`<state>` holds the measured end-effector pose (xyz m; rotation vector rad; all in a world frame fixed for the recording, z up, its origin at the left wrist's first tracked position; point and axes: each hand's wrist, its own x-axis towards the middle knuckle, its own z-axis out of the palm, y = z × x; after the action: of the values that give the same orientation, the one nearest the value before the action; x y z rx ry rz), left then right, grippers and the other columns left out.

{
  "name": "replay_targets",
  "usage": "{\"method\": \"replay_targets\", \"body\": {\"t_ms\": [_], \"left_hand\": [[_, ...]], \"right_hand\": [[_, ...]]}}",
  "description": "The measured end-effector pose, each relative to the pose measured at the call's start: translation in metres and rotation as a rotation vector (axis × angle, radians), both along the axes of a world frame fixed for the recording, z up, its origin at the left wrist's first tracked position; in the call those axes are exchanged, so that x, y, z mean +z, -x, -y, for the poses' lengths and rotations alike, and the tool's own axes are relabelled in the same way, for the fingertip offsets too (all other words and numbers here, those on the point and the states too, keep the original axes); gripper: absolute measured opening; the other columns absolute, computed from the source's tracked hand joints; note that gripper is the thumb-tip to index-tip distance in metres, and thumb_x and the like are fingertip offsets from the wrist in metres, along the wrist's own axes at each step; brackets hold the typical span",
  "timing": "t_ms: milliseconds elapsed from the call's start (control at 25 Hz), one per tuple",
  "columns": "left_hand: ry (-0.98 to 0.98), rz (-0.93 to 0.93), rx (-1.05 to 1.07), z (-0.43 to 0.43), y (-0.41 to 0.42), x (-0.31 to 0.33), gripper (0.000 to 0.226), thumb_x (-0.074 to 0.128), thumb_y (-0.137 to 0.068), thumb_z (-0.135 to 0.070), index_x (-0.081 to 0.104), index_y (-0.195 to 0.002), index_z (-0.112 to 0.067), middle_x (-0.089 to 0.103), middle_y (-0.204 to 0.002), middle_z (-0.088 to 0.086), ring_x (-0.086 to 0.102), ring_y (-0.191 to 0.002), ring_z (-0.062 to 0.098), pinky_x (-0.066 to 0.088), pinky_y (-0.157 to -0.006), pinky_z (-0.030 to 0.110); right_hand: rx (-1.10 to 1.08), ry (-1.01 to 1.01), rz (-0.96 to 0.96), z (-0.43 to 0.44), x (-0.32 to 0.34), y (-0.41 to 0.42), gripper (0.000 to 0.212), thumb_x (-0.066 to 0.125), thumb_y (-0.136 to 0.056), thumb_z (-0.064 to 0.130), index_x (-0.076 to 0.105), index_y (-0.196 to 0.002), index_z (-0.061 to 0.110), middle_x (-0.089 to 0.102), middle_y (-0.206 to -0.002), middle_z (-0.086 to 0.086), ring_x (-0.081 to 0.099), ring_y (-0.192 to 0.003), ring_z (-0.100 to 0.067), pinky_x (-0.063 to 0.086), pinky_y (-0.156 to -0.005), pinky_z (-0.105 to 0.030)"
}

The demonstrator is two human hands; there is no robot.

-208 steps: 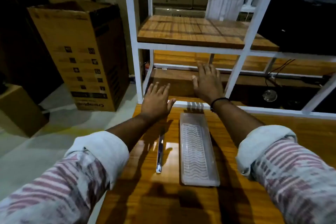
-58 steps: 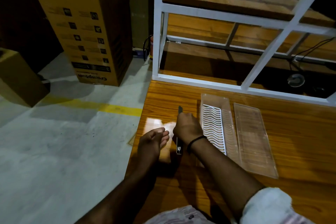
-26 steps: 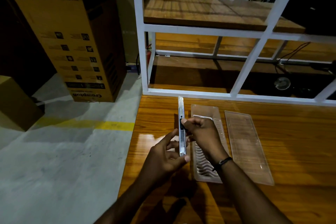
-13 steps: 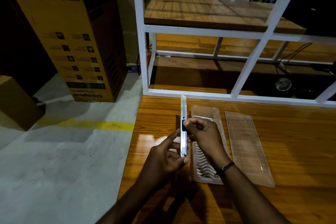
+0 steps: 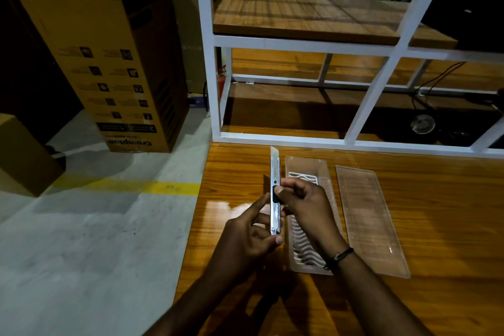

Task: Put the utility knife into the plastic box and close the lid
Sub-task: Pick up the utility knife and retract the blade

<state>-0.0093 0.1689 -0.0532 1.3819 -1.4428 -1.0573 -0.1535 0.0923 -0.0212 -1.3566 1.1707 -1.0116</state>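
A slim silver utility knife (image 5: 275, 172) is held above the wooden table, its blade end pointing away from me. My left hand (image 5: 246, 237) pinches the knife's near end. My right hand (image 5: 305, 206) grips its middle, thumb on the black slider. Just right of the knife lies the open clear plastic box (image 5: 305, 165) with a wavy white insert, partly hidden by my right hand. The clear lid (image 5: 365, 213) lies flat beside the box on its right.
The wooden table (image 5: 436, 226) has its left edge close to my left hand, with concrete floor beyond. A white metal shelf frame (image 5: 351, 142) stands along the table's far edge. A tall cardboard box (image 5: 109, 57) stands on the floor at the left.
Over the last second both hands have held the knife almost still above the table; my right thumb stays on the slider. Before that, the right hand lifted the knife off the table.
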Motion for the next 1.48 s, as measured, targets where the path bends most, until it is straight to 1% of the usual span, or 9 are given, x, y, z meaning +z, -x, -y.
{"method": "replay_targets", "body": {"t_ms": [120, 240, 480, 720, 840, 1000, 1120, 1320, 1480], "left_hand": [[0.002, -0.001, 0.002, 0.001, 0.000, -0.001, 0.088, 0.083, -0.083, -0.020, 0.036, -0.156, -0.035, 0.074, -0.105, -0.008, 0.077, -0.081, 0.007, 0.062, -0.072, 0.021], [0.003, 0.001, 0.011, 0.002, 0.000, -0.002, 0.088, 0.083, -0.083, -0.019, 0.036, -0.156, -0.034, 0.074, -0.106, -0.006, 0.077, -0.082, 0.009, 0.064, -0.074, 0.025], [-0.015, -0.005, 0.012, 0.001, 0.001, 0.000, 0.088, 0.084, -0.083, -0.025, 0.036, -0.157, -0.033, 0.075, -0.110, -0.002, 0.077, -0.083, 0.010, 0.061, -0.071, 0.021], [-0.024, -0.018, 0.010, 0.002, 0.003, 0.002, 0.089, 0.084, -0.083, -0.021, 0.036, -0.157, -0.029, 0.074, -0.107, -0.009, 0.077, -0.082, 0.005, 0.059, -0.069, 0.017], [-0.036, -0.020, 0.016, 0.001, 0.003, 0.002, 0.089, 0.083, -0.083, -0.021, 0.035, -0.157, -0.030, 0.073, -0.106, -0.011, 0.076, -0.082, 0.004, 0.059, -0.069, 0.017], [-0.026, -0.052, 0.020, 0.001, 0.002, 0.000, 0.087, 0.084, -0.083, -0.018, 0.037, -0.155, -0.032, 0.076, -0.103, -0.007, 0.077, -0.080, 0.007, 0.060, -0.071, 0.019], [-0.037, -0.093, 0.022, 0.002, 0.001, -0.002, 0.087, 0.083, -0.083, -0.015, 0.037, -0.155, -0.031, 0.077, -0.106, -0.003, 0.077, -0.082, 0.007, 0.061, -0.075, 0.021], [-0.023, -0.131, 0.022, 0.001, 0.001, -0.001, 0.087, 0.081, -0.084, -0.009, 0.035, -0.153, -0.035, 0.077, -0.099, -0.004, 0.077, -0.083, 0.007, 0.060, -0.075, 0.020], [-0.007, -0.140, 0.018, 0.001, 0.001, -0.002, 0.086, 0.081, -0.084, -0.009, 0.036, -0.153, -0.035, 0.077, -0.095, -0.004, 0.076, -0.080, 0.006, 0.058, -0.074, 0.019]], "right_hand": [[-0.006, -0.005, -0.013, 0.001, -0.002, 0.001, 0.017, 0.065, -0.092, 0.004, 0.073, -0.100, 0.017, 0.077, -0.086, -0.004, 0.074, -0.074, -0.009, 0.057, -0.055, -0.022], [0.004, -0.017, -0.032, 0.002, -0.002, 0.001, 0.023, 0.065, -0.092, 0.005, 0.071, -0.114, 0.007, 0.077, -0.096, -0.013, 0.074, -0.079, -0.013, 0.057, -0.057, -0.022], [0.012, -0.028, -0.035, 0.001, -0.005, 0.004, 0.025, 0.066, -0.093, 0.005, 0.071, -0.117, 0.011, 0.076, -0.098, -0.010, 0.075, -0.082, -0.016, 0.056, -0.058, -0.022], [0.018, -0.037, -0.047, 0.001, -0.008, 0.007, 0.032, 0.068, -0.091, 0.006, 0.068, -0.123, 0.013, 0.075, -0.104, -0.008, 0.076, -0.087, -0.017, 0.060, -0.064, -0.028], [0.030, -0.043, -0.035, 0.000, -0.008, 0.008, 0.034, 0.068, -0.090, 0.003, 0.068, -0.122, 0.013, 0.074, -0.104, -0.009, 0.076, -0.086, -0.018, 0.059, -0.064, -0.028], [0.053, -0.049, -0.013, 0.000, -0.010, 0.008, 0.036, 0.067, -0.089, -0.002, 0.068, -0.122, 0.012, 0.074, -0.106, -0.012, 0.075, -0.090, -0.030, 0.062, -0.073, -0.042], [0.060, -0.062, 0.009, -0.002, -0.011, 0.007, 0.041, 0.067, -0.087, -0.005, 0.066, -0.125, 0.011, 0.074, -0.108, -0.016, 0.074, -0.092, -0.035, 0.060, -0.080, -0.051], [0.084, -0.058, 0.022, -0.005, -0.010, 0.007, 0.044, 0.065, -0.087, -0.009, 0.065, -0.125, 0.013, 0.072, -0.110, -0.020, 0.073, -0.095, -0.033, 0.060, -0.082, -0.047], [0.098, -0.063, 0.045, -0.007, -0.009, 0.007, 0.046, 0.064, -0.087, -0.011, 0.064, -0.124, 0.017, 0.072, -0.111, -0.018, 0.073, -0.097, -0.030, 0.061, -0.080, -0.039]]}}
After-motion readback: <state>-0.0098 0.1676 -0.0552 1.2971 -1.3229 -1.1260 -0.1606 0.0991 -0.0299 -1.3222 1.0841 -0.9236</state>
